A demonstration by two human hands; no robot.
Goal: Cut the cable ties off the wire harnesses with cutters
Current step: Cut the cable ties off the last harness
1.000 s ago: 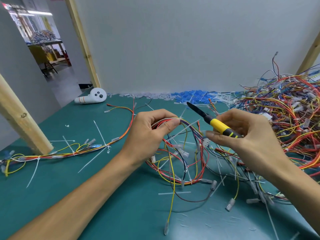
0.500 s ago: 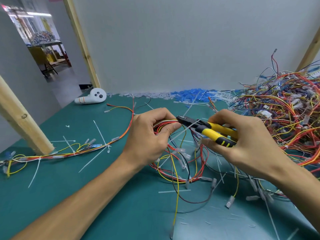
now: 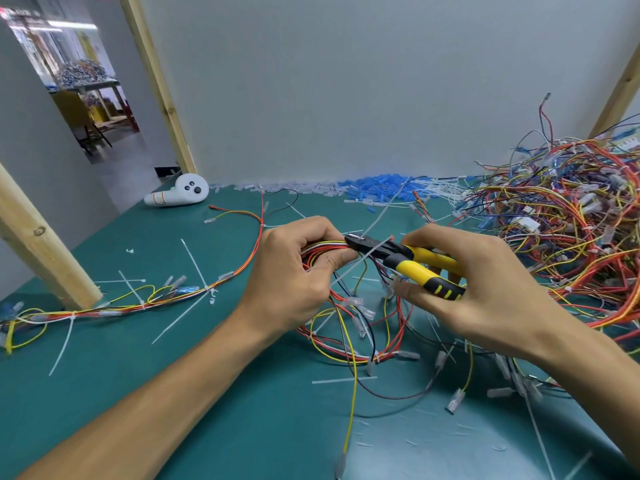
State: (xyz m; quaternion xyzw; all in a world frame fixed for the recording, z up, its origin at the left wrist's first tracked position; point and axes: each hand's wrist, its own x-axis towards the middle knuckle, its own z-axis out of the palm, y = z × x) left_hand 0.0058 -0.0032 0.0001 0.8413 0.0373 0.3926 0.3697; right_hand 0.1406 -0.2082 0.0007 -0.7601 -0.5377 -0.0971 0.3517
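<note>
My left hand (image 3: 298, 275) grips a wire harness (image 3: 349, 327) of red, yellow, white and black wires, lifted a little above the green table. My right hand (image 3: 485, 289) holds yellow-and-black cutters (image 3: 412, 259) by the handles. The black jaws point left and sit at the bundle just beside my left thumb and forefinger. A long white cable tie (image 3: 363, 258) runs slantwise across the jaws. The rest of the harness hangs in loops to the table below my hands.
A big heap of tangled harnesses (image 3: 568, 230) fills the right side. Another harness (image 3: 145, 299) lies stretched along the left. Cut white ties (image 3: 194, 261) litter the green table (image 3: 138, 358). A white controller (image 3: 180, 194) and blue connectors (image 3: 377, 185) lie by the back wall. Wooden posts (image 3: 31, 237) stand left.
My right hand has swung the cutters leftward from a raised position, opened the handles, and brought the jaws onto the bundle at my left fingers. My left hand barely moved.
</note>
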